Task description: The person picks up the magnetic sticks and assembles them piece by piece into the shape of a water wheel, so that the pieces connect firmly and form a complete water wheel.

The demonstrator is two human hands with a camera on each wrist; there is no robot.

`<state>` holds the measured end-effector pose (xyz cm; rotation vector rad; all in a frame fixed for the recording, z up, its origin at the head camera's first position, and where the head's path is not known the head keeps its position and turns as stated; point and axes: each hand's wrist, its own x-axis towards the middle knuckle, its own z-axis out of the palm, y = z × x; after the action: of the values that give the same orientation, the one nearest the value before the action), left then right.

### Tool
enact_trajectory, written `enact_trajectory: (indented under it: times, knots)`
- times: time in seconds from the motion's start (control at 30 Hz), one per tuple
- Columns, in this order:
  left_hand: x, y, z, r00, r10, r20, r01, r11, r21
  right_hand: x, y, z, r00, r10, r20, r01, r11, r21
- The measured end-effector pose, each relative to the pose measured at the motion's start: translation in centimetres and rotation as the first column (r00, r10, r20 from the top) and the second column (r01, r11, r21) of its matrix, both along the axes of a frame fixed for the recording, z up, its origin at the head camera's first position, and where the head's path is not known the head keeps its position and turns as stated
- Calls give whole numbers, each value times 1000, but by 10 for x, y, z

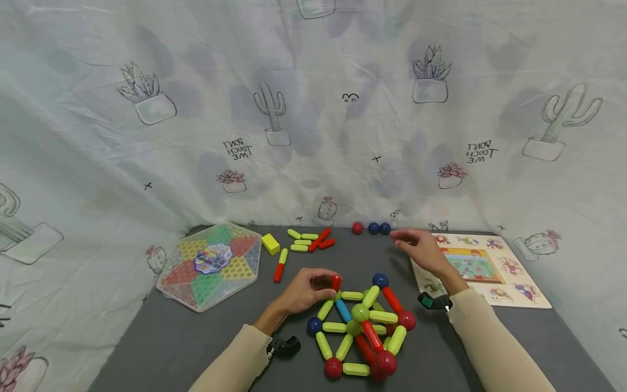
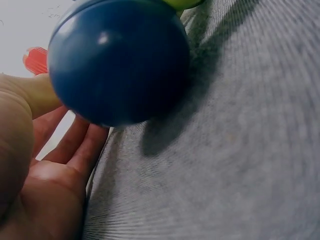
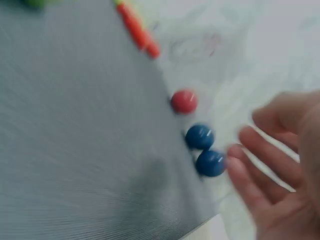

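Observation:
Low in the head view stands a frame of magnetic rods and balls (image 1: 334,327), with green, red and blue parts. My left hand (image 1: 307,291) pinches a red magnetic rod (image 1: 336,282) between thumb and fingers, upright over a green ball at the frame's back left corner. A blue ball (image 2: 120,62) of the frame fills much of the left wrist view and covers part of that hand. My right hand (image 1: 420,249) reaches toward the table's back edge with fingers loosely bent and holding nothing. Its fingertips are close to two blue balls (image 3: 210,163); a red ball (image 3: 184,101) lies beside them.
Loose green and red rods (image 1: 300,247) lie at the back, with a yellow block (image 1: 270,244) to their left. A hexagonal game board (image 1: 171,291) is at the left. On the right lies a picture puzzle board (image 1: 526,296). Printed cloth (image 1: 313,125) hangs behind the table.

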<state>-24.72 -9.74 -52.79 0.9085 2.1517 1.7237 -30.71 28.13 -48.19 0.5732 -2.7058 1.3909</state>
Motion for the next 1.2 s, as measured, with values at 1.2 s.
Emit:
enact_trajectory:
  times: [1.2]
  knots:
    - [4,3,-5,1000,6,-25,-5,999,34,3,-98,30,677,661,322,-593,750,-293]
